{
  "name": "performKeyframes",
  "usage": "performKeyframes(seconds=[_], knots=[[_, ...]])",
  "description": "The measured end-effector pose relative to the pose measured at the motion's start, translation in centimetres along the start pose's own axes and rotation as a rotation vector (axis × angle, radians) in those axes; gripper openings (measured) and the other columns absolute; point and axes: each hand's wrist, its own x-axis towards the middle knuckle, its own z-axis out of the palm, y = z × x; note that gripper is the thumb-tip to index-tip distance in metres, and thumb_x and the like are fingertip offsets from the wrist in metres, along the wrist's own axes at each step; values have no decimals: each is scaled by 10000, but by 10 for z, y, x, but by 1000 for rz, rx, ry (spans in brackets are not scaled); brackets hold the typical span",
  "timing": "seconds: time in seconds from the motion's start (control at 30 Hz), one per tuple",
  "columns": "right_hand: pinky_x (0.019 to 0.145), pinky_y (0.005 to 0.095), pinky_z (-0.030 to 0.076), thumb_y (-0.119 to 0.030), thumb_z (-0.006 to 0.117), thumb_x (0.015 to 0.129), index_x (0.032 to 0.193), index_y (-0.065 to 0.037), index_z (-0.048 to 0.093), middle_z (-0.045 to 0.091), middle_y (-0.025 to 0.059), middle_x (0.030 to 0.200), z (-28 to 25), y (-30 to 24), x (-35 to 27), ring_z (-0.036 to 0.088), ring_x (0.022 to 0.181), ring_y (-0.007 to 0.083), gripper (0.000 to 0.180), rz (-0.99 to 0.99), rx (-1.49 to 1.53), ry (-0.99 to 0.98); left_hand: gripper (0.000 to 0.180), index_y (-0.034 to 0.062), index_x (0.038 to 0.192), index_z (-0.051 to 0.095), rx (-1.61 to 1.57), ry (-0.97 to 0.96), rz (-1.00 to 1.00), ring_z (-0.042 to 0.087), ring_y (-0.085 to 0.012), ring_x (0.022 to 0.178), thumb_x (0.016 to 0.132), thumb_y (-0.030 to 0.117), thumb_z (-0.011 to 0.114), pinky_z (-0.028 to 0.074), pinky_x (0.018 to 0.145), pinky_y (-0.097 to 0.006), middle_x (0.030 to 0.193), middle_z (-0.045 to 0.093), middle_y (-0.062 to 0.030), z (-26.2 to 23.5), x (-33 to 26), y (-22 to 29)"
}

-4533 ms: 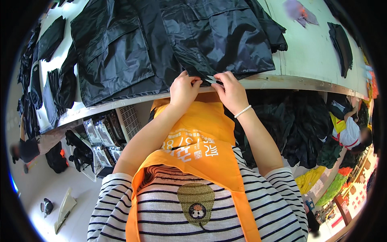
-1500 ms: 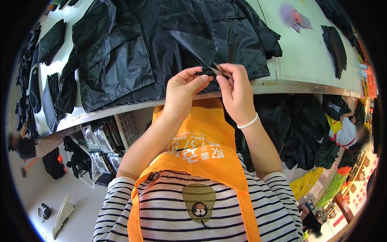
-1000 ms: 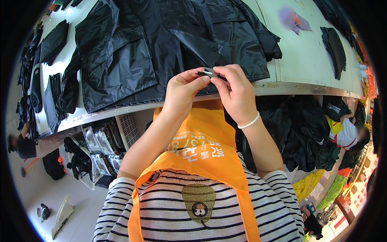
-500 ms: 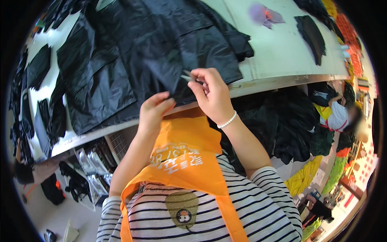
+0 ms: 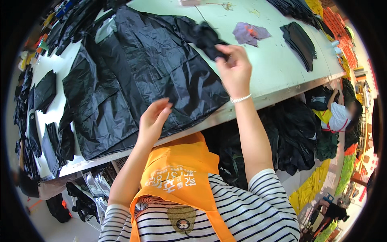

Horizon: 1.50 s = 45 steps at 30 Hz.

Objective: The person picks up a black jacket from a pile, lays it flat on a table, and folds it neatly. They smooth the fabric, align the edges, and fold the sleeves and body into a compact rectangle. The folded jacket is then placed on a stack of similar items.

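Right hand (image 5: 236,72) at 1 o'clock pinches sleeve (image 5: 207,38) | left hand (image 5: 155,117) half-open, empty | jacket (image 5: 147,64) laid out — sleeve not yet flat

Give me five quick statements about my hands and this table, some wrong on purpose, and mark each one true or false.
1. The right hand is at a sleeve end of the black jacket. True.
2. The left hand is holding the purple cloth. False: no object can be seen in the left hand, which is over the lower part of the jacket; the cloth lies on the pale table.
3. The purple cloth lies apart from the jacket. True.
4. The white bracelet is on the left wrist. False: it is on the right wrist.
5. The apron is orange. True.
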Motion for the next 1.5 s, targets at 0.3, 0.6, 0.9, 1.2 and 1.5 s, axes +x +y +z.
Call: performKeyframes(seconds=[0.3, 0.6, 0.9, 1.2, 1.5], knots=[[522, 256, 487, 105, 673, 675, 962, -58, 671, 600, 46, 906, 47, -65, -76, 610, 650, 143, 330, -111, 220, -494, 336, 51, 1174, 499, -906, 92, -284, 602, -257, 960, 936, 288, 508, 500, 837, -405, 1073, 601, -121, -19, 70, -24], [649, 187, 429, -11, 655, 831, 1036, 6, 637, 588, 6, 900, 81, 11, -2, 508, 718, 47, 207, 320, 219, -506, 367, 92, 1227, 485, -812, 159, -343, 511, -195, 1162, 864, 107, 533, 360, 1019, -401, 1141, 579, -44, -25, 66, -24], [595, 201, 383, -73, 660, 829, 851, 7, 609, 508, -12, 731, 96, 11, 19, 406, 621, 52, 97, 514, 284, -815, 191, -25, 983, 651, 374, -9, 233, 564, -170, 941, 809, 32, 596, 413, 884, -289, 958, 614, -71, -56, 121, 39], [543, 208, 447, 43, 710, 730, 933, -51, 675, 556, 21, 925, 94, -20, 30, 593, 682, 78, 226, 134, 161, -631, 177, -12, 863, 665, -329, -156, -135, 552, -74, 813, 890, 138, 575, 397, 786, -225, 849, 628, 1, -64, 140, 45], [524, 259, 474, 91, 652, 677, 826, -49, 552, 586, 16, 823, 102, -19, 34, 579, 578, 146, 228, -300, -176, -575, 191, -18, 983, 659, -520, -143, -310, 593, -87, 879, 900, 124, 562, 443, 808, -224, 924, 661, -43, -55, 142, 58]])
